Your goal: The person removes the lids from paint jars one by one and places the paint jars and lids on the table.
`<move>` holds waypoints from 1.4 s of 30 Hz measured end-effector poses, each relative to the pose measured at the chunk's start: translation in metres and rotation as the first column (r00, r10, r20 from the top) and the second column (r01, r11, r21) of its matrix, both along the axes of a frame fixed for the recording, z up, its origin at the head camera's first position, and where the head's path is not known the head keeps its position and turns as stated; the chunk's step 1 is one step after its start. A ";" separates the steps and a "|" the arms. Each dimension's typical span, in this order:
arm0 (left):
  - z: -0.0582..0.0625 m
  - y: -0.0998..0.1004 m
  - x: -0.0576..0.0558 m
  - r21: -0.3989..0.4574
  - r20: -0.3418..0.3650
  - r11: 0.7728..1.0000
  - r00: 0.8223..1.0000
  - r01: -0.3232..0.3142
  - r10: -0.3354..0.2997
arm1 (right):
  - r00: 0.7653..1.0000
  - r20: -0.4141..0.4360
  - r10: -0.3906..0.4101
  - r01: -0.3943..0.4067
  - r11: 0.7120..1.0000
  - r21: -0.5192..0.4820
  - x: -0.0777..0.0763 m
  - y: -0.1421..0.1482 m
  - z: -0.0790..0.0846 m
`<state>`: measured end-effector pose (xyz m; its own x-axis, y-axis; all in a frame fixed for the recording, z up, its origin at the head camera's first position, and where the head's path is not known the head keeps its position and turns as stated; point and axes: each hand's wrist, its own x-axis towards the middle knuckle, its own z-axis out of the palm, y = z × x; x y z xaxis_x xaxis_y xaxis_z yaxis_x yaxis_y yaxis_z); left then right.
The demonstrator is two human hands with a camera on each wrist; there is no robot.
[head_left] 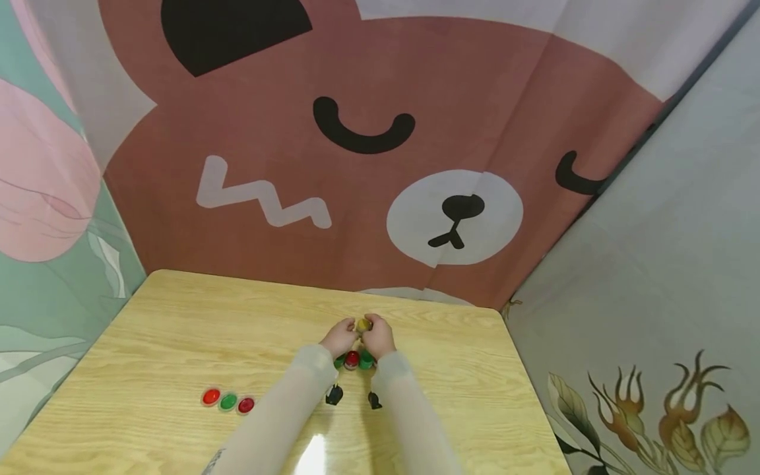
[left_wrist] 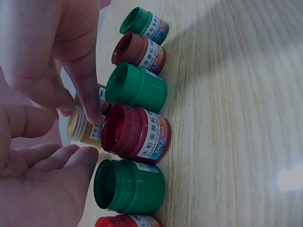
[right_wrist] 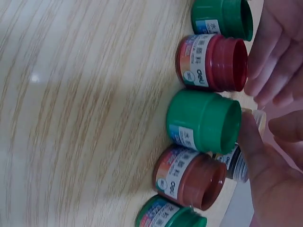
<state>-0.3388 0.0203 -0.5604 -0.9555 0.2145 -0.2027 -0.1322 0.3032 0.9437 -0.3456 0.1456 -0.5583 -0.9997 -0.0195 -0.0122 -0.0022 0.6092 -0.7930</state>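
Observation:
A small yellow paint jar (head_left: 363,325) with a clear lid stands behind a row of paint jars. My right hand (head_left: 379,335) pinches it between thumb and finger near the lid. Palm turned toward it, my left hand (left_wrist: 47,182) is close beside the jar, fingers extended and thumb apart. In front run lidless jars: a red jar (left_wrist: 135,132) in the middle, a green jar (left_wrist: 130,187) on its left, another green jar (right_wrist: 203,120) on its right, then a brown jar (right_wrist: 189,177). A dark paint jar (right_wrist: 234,163) is partly hidden behind them.
On the left of the wooden table (head_left: 148,343) lie a bright red lid (head_left: 210,396), a green lid (head_left: 228,401) and a dark red lid (head_left: 246,405). Printed curtains stand behind the table, with a bear-patterned curtain (head_left: 356,178) at its far edge.

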 end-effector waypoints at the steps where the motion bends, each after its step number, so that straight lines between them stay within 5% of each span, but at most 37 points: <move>1: 0.000 0.000 0.000 -0.008 -0.007 1.000 1.000 0.007 -0.007 | 1.000 0.001 -0.003 0.003 1.000 -0.004 0.000 -0.001 0.000; 8: 0.004 -0.003 -0.005 -0.067 0.001 0.996 0.998 0.063 -0.063 | 1.000 0.001 0.003 -0.003 1.000 -0.021 0.000 -0.002 -0.001; 13: 0.004 -0.008 -0.009 -0.041 0.059 0.998 0.997 0.057 -0.054 | 1.000 0.020 -0.006 0.006 0.999 -0.039 0.000 -0.003 0.001; 21: 0.004 -0.012 -0.012 -0.054 0.040 0.998 0.999 0.039 -0.037 | 0.999 0.032 -0.033 0.033 0.999 0.000 -0.002 -0.004 -0.001; 30: 0.010 -0.017 -0.007 -0.072 0.052 0.997 0.998 0.025 -0.021 | 0.997 0.060 -0.057 0.054 0.998 0.038 -0.001 -0.013 0.005; 42: 0.008 -0.018 -0.002 -0.095 0.034 0.995 0.999 0.005 -0.002 | 0.993 0.067 -0.097 0.100 0.994 -0.047 0.005 -0.014 0.003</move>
<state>-0.3407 0.0023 -0.5523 -0.9471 0.1960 -0.2542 -0.1620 0.3916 0.9058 -0.3408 0.1320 -0.5556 -0.9940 0.0770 -0.0782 0.1081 0.5633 -0.8192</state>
